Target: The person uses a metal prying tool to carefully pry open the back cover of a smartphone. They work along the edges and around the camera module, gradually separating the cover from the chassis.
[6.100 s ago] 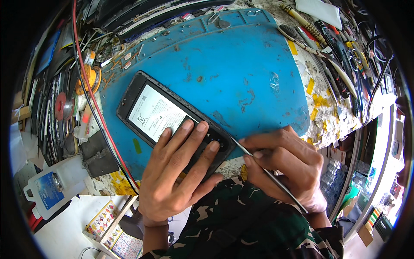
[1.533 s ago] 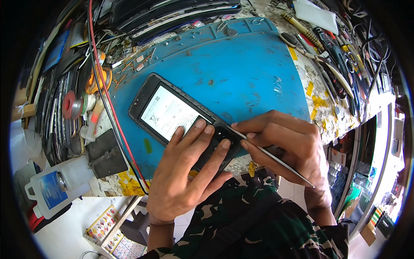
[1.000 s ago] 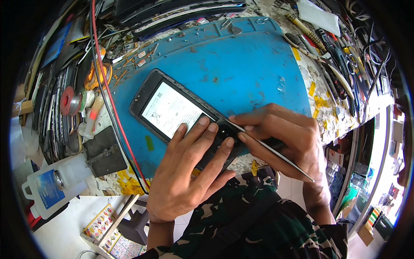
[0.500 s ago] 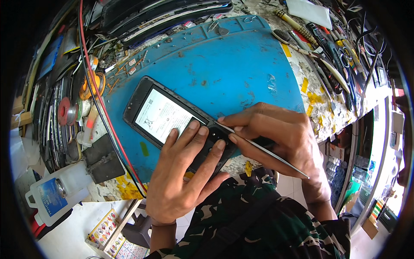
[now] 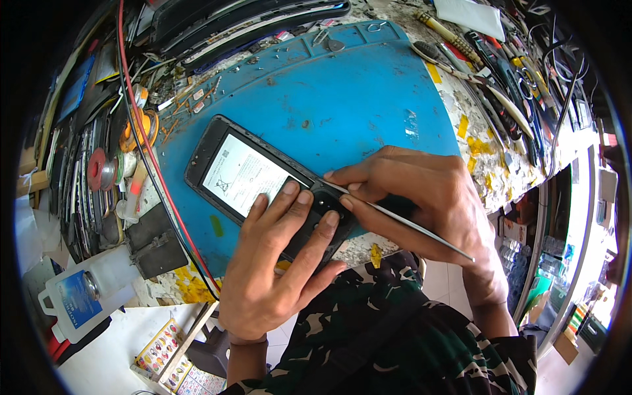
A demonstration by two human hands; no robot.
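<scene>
A phone (image 5: 253, 181) with its back side up lies tilted on the blue mat (image 5: 329, 92); a white printed label fills its battery area. My left hand (image 5: 273, 276) rests on the phone's lower right part, its fingers stretched out and apart, pressing near the camera holes. From the right, my right hand (image 5: 428, 204) pinches a thin silver metal tool (image 5: 421, 230), which slants down toward my wrist. Its working end meets the phone's upper right edge, partly hidden by my fingertips.
Solder spools (image 5: 102, 169), a plastic bottle (image 5: 79, 303) and a red cable (image 5: 148, 145) crowd the left. Hand tools (image 5: 507, 99) and a brush (image 5: 431, 56) lie at the right. Small screws and a black case (image 5: 243, 26) sit along the back.
Both hands and the phone sit slightly farther left in the picture, as does the mat. The grip on the metal tool looks the same.
</scene>
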